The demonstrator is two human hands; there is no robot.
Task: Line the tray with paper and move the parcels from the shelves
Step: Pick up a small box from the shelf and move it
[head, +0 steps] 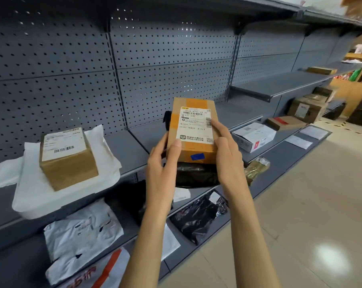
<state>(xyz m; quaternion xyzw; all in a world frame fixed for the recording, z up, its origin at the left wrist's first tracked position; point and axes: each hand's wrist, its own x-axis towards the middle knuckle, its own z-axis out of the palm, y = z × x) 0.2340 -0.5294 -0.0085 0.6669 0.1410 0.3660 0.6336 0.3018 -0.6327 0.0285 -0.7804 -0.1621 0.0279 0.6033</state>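
Both hands, left (162, 161) and right (227, 154), clasp the box (193, 129); carry it level (label up) to the lined tray (38, 206) beside the first box (66, 157).

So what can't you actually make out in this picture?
- Tray: head view, the white paper covers it; only a front edge shows.
- Black bag: the taped box and both hands, left hand and right hand, hide most of it.
- Small label print on that box: too small to read.
- Parcels at far right: blurred.
- Bottom-shelf mailers: cut off by the frame's lower edge.
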